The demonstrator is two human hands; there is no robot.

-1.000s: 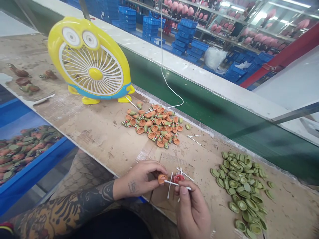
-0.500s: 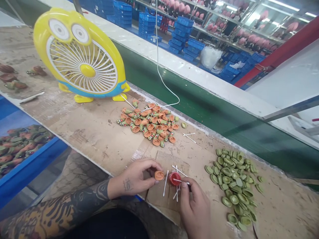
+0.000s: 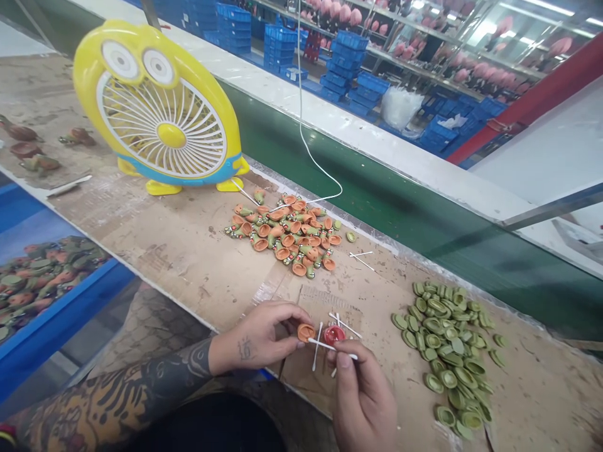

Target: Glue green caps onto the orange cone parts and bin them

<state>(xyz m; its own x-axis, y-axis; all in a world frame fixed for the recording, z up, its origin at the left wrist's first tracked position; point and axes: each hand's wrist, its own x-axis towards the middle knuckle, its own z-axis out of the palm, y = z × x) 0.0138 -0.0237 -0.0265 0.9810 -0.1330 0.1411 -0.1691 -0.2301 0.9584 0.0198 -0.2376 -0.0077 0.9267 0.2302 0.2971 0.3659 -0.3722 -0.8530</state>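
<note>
Between the thumb and fingers of my left hand (image 3: 264, 336) is a small orange hollow piece (image 3: 306, 332), its cupped side facing up. My right hand (image 3: 362, 392) pinches a cotton swab (image 3: 332, 347), whose far tip meets the orange piece's rim or inside; I cannot tell which. Just beyond the swab stands a small red pot (image 3: 334, 334) with glossy red contents, partly covered by my right fingers. Loose cotton swabs (image 3: 317, 347) lie around the pot on the cardboard.
Beyond my hands is a pile of orange and green figure pieces (image 3: 287, 232). Green oval pieces (image 3: 447, 351) are heaped at the right. A yellow fan (image 3: 160, 113) stands at the back left, its white cord (image 3: 325, 176) trailing. A blue bin (image 3: 106, 282) holds more pieces.
My right hand has drawn the swab's tip out of the red pot and across left to the orange piece. My left hand keeps its hold on the piece.
</note>
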